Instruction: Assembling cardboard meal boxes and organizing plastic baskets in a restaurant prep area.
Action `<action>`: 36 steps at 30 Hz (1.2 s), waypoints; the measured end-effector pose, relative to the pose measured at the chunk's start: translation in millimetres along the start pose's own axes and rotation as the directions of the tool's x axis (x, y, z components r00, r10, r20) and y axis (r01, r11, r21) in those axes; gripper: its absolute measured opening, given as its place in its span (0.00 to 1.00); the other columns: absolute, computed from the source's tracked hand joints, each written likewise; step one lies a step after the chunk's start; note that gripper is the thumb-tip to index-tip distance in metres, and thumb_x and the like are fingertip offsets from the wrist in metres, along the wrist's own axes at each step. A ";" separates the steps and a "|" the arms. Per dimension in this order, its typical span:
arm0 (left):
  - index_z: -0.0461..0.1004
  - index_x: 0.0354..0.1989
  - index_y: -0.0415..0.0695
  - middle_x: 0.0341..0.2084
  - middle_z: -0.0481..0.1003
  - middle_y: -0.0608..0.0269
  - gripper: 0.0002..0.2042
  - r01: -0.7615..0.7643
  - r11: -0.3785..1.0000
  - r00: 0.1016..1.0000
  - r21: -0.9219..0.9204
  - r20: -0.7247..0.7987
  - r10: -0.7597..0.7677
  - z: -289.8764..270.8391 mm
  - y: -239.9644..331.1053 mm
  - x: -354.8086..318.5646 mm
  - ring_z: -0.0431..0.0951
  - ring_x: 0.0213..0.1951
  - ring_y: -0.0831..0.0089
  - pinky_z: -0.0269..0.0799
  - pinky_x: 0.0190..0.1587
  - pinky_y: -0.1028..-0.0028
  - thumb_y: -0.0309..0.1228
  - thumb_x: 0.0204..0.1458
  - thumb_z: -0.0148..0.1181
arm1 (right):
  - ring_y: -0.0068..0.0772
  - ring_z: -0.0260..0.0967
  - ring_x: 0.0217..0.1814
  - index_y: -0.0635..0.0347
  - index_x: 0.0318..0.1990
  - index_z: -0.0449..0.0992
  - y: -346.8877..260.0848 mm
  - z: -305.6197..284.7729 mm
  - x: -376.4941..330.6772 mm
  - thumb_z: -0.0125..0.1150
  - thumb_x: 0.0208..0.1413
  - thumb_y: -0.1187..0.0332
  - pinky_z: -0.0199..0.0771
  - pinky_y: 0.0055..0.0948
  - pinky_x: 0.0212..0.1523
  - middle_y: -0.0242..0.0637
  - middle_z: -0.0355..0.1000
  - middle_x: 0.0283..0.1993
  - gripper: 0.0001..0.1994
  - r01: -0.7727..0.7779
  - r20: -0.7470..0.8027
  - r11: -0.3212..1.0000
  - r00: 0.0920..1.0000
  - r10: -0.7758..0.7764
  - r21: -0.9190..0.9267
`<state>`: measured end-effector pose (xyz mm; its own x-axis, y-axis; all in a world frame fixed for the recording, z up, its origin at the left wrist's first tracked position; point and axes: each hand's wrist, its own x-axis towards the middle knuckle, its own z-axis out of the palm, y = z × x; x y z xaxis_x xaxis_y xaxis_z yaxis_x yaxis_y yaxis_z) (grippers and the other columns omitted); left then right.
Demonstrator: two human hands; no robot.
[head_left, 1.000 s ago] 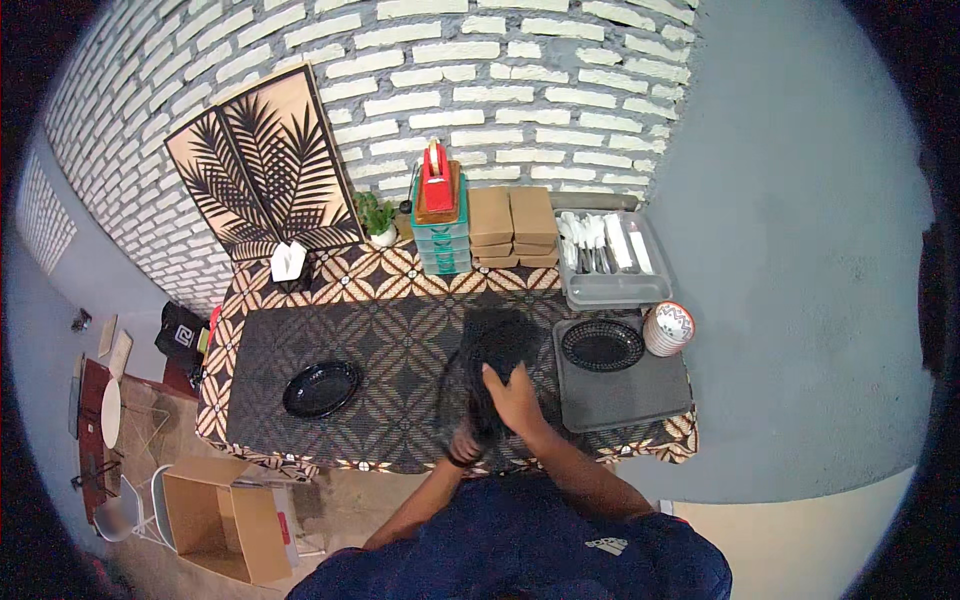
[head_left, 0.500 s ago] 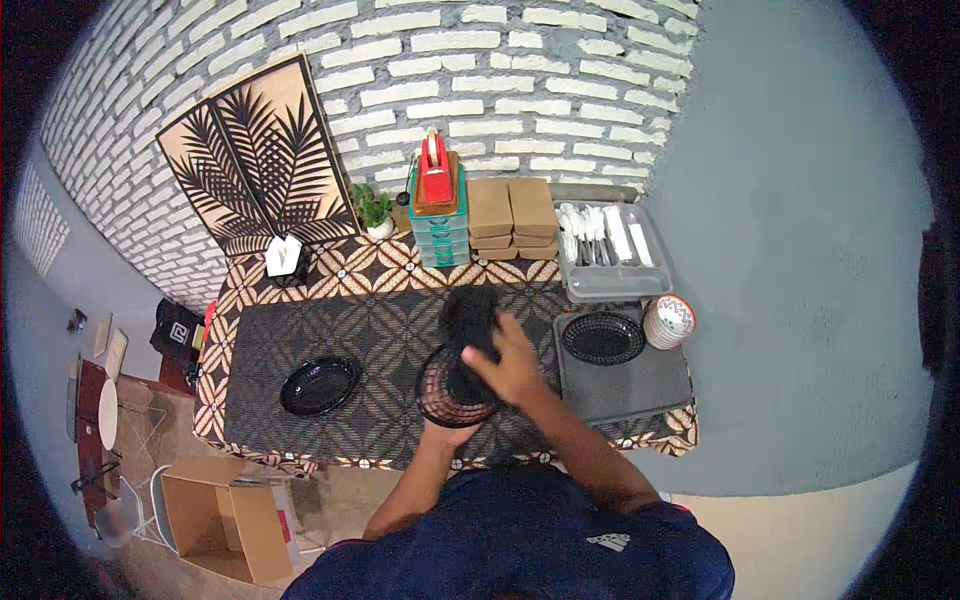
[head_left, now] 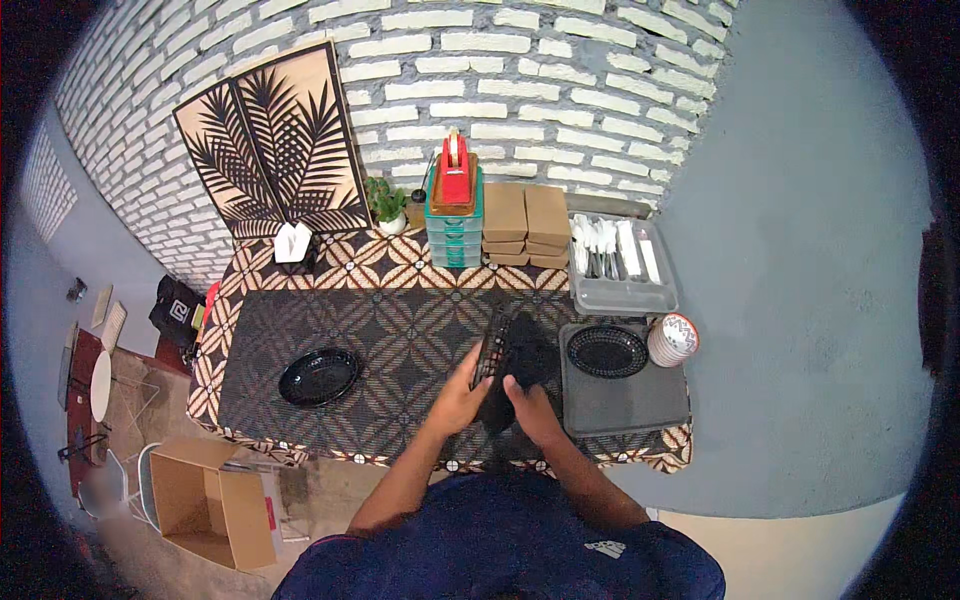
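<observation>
In front of me at the middle of the table, my left hand [head_left: 460, 402] grips a black oval woven basket [head_left: 492, 345], tipped up on its edge. Close beside it, my right hand [head_left: 532, 412] is closed on a soft black cloth [head_left: 530, 352], which hangs against the basket's right side. Some of my fingers are hidden behind the cloth and basket. Another black oval basket [head_left: 319, 378] lies on the dark mat to the left. To the right, one more oval basket [head_left: 607, 352] rests on a grey tray [head_left: 627, 402].
Stacked patterned bowls [head_left: 673, 338] stand beside the tray. Behind are a clear cutlery box [head_left: 625, 294], brown cartons [head_left: 525, 220], a teal drawer unit [head_left: 455, 240] with a red tape dispenser [head_left: 456, 175], a potted plant [head_left: 388, 208] and a tissue holder [head_left: 292, 245]. An open cardboard box [head_left: 205, 505] sits on the floor.
The held basket has gone from facing up to standing on edge, and my left hand has come up along its left side. My right hand and the cloth have moved right and nearer me.
</observation>
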<state>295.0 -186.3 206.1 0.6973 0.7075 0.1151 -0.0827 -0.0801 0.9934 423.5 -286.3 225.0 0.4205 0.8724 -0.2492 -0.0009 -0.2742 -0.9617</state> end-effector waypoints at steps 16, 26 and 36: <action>0.46 0.72 0.43 0.60 0.65 0.60 0.48 -0.039 0.960 0.995 -0.279 -0.100 0.012 1.0 7.6 -13.3 0.67 0.58 0.73 0.62 0.61 0.72 0.27 0.45 0.72 | 0.56 0.61 0.63 0.68 0.58 0.67 6.8 1.7 50.3 0.50 0.64 0.58 0.53 0.46 0.67 0.56 0.66 0.59 0.23 0.449 -0.138 0.856 0.859 -0.493 -0.257; 0.37 0.73 0.44 0.62 0.62 0.52 0.57 -0.184 0.925 0.961 -0.331 -0.258 0.099 -16.3 -5.9 -8.2 0.69 0.57 0.66 0.69 0.55 0.70 0.43 0.41 0.75 | 0.57 0.52 0.69 0.66 0.60 0.66 -35.2 4.0 28.7 0.57 0.58 0.62 0.58 0.43 0.66 0.56 0.62 0.63 0.25 0.687 0.375 0.265 0.632 -0.678 -0.677; 0.65 0.63 0.41 0.55 0.71 0.55 0.22 -0.083 0.993 0.958 -0.085 -0.280 0.056 -30.8 17.3 8.4 0.72 0.53 0.70 0.65 0.58 0.72 0.22 0.59 0.53 | 0.45 0.70 0.55 0.65 0.57 0.69 18.5 -1.7 35.9 0.64 0.55 0.55 0.68 0.42 0.56 0.46 0.71 0.53 0.27 0.448 -0.174 0.857 0.893 -0.415 0.254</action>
<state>277.6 -160.2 224.1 0.4640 0.8702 0.1657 -0.2010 -0.0787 0.9764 440.1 -260.8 198.5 0.5338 0.8225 0.1964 -0.0427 0.2581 -0.9652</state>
